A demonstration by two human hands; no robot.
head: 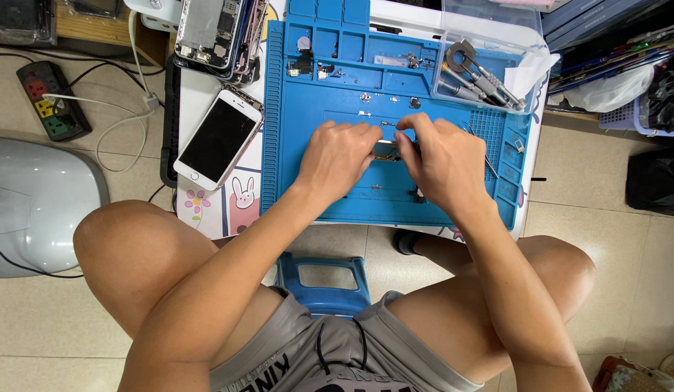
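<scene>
While pinched together at mat [293,145] centre, left hand [337,156] and right hand [442,163] both closed on small part [386,149], fingertips nearly touching. Part mostly hidden under fingers; kind not clear. Loose screws [366,96] at 12 o'clock of hands, tool tray [489,51] at 1 o'clock, phone [217,138] at 9 o'clock, half off mat. Stripped phones [217,29] stacked at 11 o'clock. Risk, judged: part slipping from pinch and dropping off bench to floor between knees. Wrist sweep could scatter screws. Elbow nudge could push phone off bench edge.
</scene>
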